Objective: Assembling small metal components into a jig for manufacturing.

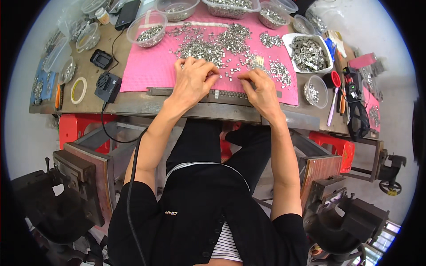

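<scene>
Many small shiny metal pieces (202, 52) lie in loose piles on a pink mat (142, 66). My left hand (191, 80) is over the mat's front part, thumb and forefinger closed together beside a few scattered pieces. Opposite it, my right hand (262, 92) curls inward with thumb and forefinger close together. Whatever is between the fingertips of either hand is too small to make out. Below both hands, a long narrow metal bar (228, 95) lies along the table's front edge, with a row of small pieces along it.
A white tub (329, 66) of metal pieces stands right, near a small clear cup (326, 91). Clear bowls (162, 39) line the back. A black charger (108, 87) and a tape roll (79, 90) sit left. A red-and-purple spoon (332, 108) lies right.
</scene>
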The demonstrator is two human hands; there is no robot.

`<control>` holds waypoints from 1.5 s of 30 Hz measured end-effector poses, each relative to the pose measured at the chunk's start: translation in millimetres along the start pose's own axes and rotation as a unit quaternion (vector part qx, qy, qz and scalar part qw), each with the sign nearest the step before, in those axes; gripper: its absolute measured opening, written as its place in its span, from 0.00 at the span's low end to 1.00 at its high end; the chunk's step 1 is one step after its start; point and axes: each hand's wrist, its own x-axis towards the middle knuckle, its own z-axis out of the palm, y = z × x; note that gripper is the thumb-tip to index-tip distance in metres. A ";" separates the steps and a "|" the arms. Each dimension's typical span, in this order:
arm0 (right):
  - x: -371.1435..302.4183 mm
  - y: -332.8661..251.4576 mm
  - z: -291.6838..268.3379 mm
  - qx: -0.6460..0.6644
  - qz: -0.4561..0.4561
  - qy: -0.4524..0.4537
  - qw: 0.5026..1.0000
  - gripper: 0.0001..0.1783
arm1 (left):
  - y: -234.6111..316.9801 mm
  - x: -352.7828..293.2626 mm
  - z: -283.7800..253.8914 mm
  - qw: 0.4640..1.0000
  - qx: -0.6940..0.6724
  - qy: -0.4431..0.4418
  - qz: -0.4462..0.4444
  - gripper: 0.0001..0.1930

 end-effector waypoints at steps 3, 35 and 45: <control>4.3 -0.1 10.8 0.013 0.005 0.007 1.000 0.05 | -1.2 3.4 11.0 1.000 0.017 -0.002 0.007 0.05; -26.5 -21.2 33.1 0.000 -0.016 0.058 0.998 0.05 | 14.4 -27.9 4.0 0.995 -0.060 0.024 0.082 0.08; -15.7 -16.3 27.5 0.000 0.016 0.069 0.997 0.04 | 8.1 -31.0 1.2 0.990 -0.106 0.021 0.090 0.09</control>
